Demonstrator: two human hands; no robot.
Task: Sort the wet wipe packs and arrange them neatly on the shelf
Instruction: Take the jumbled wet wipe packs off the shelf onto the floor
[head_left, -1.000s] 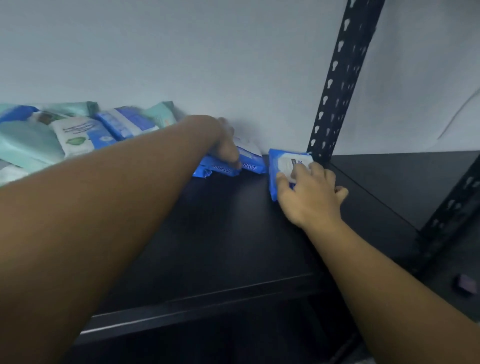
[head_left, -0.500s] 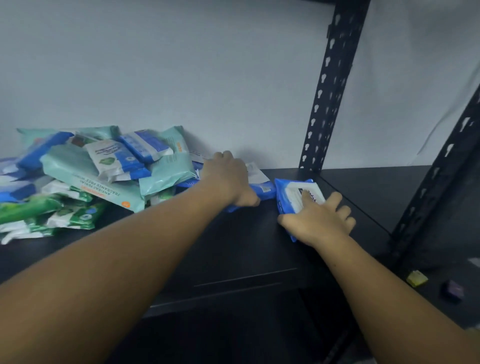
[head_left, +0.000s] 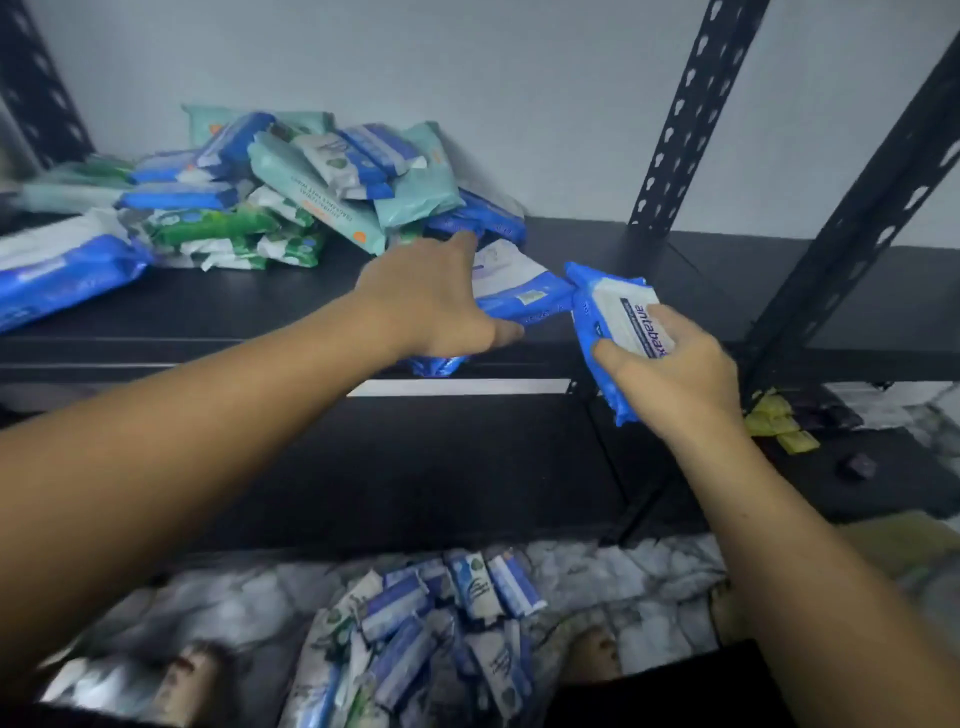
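Observation:
My right hand (head_left: 675, 379) grips a blue and white wipe pack (head_left: 621, 322), lifted off the black shelf (head_left: 260, 312) at its front right. My left hand (head_left: 431, 301) holds another blue and white pack (head_left: 519, 291) at the shelf's front edge, thumb under it, fingers over it. A mixed heap of teal, green and blue wipe packs (head_left: 291, 187) lies at the back left of the shelf against the wall. A large blue pack (head_left: 57, 275) lies at the far left.
Black perforated uprights (head_left: 675, 140) stand right of the hands. On the floor below lies a pile of blue and white packs (head_left: 426, 634). Yellow packets (head_left: 779, 421) and a small dark object (head_left: 857, 465) sit on the lower right shelf.
Both hands have drawn back from the wall toward the shelf's front edge, each bringing its blue pack along. The view has tilted down, showing the floor pile.

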